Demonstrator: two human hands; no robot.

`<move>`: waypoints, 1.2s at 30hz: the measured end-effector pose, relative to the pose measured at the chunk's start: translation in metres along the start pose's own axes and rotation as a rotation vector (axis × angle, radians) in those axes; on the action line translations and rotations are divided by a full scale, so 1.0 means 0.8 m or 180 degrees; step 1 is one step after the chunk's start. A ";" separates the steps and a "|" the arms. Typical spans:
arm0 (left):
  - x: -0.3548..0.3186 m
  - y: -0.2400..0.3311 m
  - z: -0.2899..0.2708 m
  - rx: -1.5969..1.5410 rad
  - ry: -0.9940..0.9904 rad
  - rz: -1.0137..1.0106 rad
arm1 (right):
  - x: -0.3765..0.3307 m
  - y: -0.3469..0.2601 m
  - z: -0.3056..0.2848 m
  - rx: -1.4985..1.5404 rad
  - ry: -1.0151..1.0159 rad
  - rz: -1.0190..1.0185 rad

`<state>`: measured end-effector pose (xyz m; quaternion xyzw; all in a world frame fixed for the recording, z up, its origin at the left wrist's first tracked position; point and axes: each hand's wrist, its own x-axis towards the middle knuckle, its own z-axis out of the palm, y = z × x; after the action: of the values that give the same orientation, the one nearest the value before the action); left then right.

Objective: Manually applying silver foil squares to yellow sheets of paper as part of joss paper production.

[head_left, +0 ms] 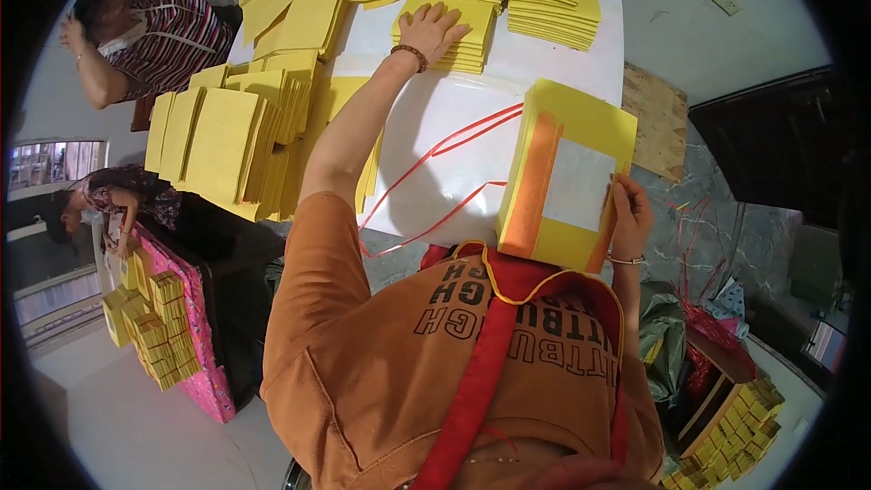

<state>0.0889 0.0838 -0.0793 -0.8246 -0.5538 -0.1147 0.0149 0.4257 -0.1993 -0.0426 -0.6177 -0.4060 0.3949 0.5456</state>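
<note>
My left hand (431,34), a beaded bracelet at its wrist, lies flat with fingers spread on top of a stack of yellow paper sheets (463,59) at the far middle of the white table. Near the table's right front edge, close to my body, is a thick yellow paper bundle (585,113) with orange bands and a silvery-grey rectangle on its top face. My right hand (632,216) grips this bundle at its right edge, fingers curled; part of them is hidden. Red plastic string (426,159) lies loose on the table, running up to the bundle.
More yellow stacks (218,141) crowd the table's left side, others (553,0) its far end. Two people sit at the left, one beside a pink-covered table (195,345) with yellow bundles. A dark bench (771,141) and piled yellow bundles (735,436) are at the right.
</note>
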 end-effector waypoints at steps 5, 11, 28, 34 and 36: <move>-0.013 0.022 -0.023 -0.0539 0.0588 0.0256 | 0.002 0.004 -0.003 -0.0175 -0.0015 -0.0053; -0.103 0.142 -0.090 -0.2410 0.0525 0.0546 | 0.003 0.001 0.000 -0.0056 0.0075 -0.0074; -0.213 0.250 -0.056 -0.5757 -0.1254 -0.1589 | -0.023 0.002 -0.013 -0.0245 -0.0471 -0.1237; -0.215 0.250 -0.053 -0.5755 -0.0510 -0.1666 | -0.022 0.001 -0.013 -0.0530 -0.1018 -0.1488; -0.217 0.247 -0.056 -0.5925 -0.0542 -0.1436 | -0.021 0.006 -0.007 -0.0472 -0.0992 -0.1476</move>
<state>0.1996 -0.1570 -0.0516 -0.3856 -0.3856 -0.4482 -0.7083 0.4251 -0.2176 -0.0459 -0.4784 -0.6431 0.3190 0.5057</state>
